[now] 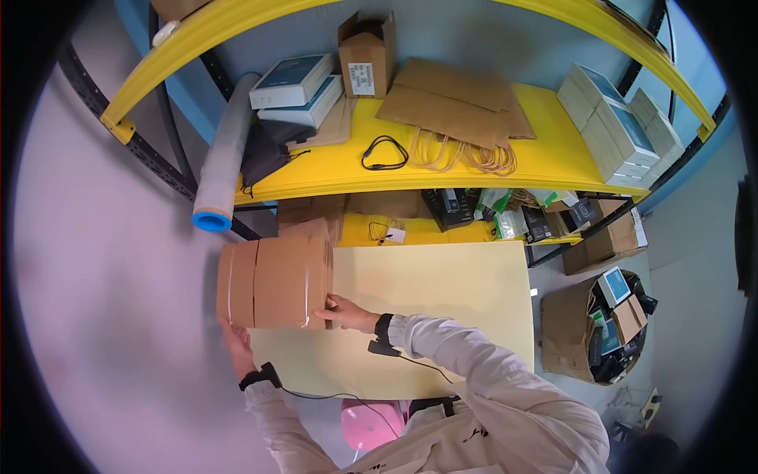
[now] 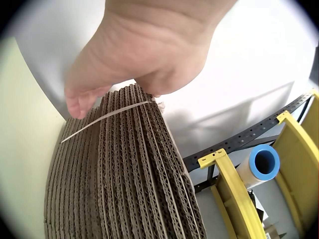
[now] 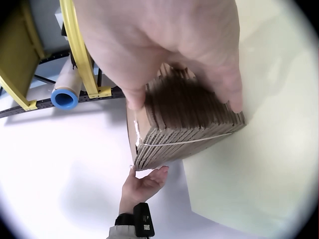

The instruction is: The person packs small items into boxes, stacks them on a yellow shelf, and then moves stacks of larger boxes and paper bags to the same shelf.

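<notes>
A thick bundle of flattened cardboard boxes point(image 1: 276, 284), bound with thin white straps, lies at the left end of the pale yellow table point(image 1: 434, 292). My right hand point(image 1: 347, 312) grips its right side; in the right wrist view the thumb point(image 3: 134, 97) is on the top face and the fingers reach down over the layered edges. At the near left corner, my left hand point(image 1: 239, 347) holds the bundle. The left wrist view shows the left fingers point(image 2: 82, 102) over the corrugated edges point(image 2: 124, 164), beside a strap point(image 2: 107, 115). Parts of both hands' contact are hidden.
A yellow shelf point(image 1: 339, 170) stands behind the table, bearing white boxes point(image 1: 292, 81), paper bags point(image 1: 450, 95) and a black cable point(image 1: 384, 166). A blue-ended roll point(image 1: 213, 221) leans beside it. On the right is a full carton point(image 1: 564, 332); a pink stool point(image 1: 369, 423) sits below.
</notes>
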Available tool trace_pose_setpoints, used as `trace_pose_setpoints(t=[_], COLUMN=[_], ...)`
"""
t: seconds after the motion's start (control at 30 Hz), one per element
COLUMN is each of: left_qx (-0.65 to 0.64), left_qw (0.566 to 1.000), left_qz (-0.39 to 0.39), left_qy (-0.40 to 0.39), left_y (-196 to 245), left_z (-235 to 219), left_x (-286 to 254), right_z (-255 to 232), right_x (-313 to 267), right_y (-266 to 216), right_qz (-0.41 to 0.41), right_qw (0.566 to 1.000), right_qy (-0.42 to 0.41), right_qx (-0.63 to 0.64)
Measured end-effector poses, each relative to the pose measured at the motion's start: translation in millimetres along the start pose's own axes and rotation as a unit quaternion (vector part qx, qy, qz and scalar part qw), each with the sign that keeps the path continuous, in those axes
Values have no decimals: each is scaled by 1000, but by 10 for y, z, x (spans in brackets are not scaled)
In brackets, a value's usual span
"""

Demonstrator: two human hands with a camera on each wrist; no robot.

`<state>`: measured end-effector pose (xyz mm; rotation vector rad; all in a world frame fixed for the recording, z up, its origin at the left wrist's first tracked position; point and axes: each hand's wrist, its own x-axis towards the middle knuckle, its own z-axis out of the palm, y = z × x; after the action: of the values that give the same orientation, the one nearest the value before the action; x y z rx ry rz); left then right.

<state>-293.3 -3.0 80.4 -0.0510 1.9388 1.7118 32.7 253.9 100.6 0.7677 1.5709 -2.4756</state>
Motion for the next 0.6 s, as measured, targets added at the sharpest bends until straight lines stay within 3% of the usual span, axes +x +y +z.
trace_pose_setpoints(t=[0.1,0.17,0.27,0.3,0.33,0.37,0.4,0.47,0.5,0.57,0.6], left_qx=[-3,-37,-12,-14,22,58,58,85,86,227,226], left_qw=[999,996,992,992,989,980,980,952,953,909,909], left_qz=[-37,-33,-9,-7,64,134,135,213,214,311,313], left_qy=[1,77,129,128,133,138,136,202,196,159,156], left_y=[-33,-71,-134,-584,-804,-735,-829,-232,-96,80,112], left_z=[55,158,300,89,12,111,235,886,985,1208,1386], left_x=[-77,-201,-244,-195,20,431,-45,-519,-697,-935,-1040], right_z=[-13,-104,-309,-387,-471,-560,-648,-852,-915,-1092,-1171], right_x=[-51,-185,-452,-547,-648,-750,-859,-1082,-1225,-1468,-1589], right_y=[-11,-45,-93,-105,-110,-111,-107,-104,-135,-168,-194], right_qz=[17,7,-28,-30,-39,-49,-50,-69,-76,-103,-127], right_qw=[999,998,997,997,995,992,992,985,979,970,960], right_qy=[19,54,74,75,93,112,113,147,174,208,236], right_qx=[-30,-36,-14,-16,9,34,34,63,74,76,76])
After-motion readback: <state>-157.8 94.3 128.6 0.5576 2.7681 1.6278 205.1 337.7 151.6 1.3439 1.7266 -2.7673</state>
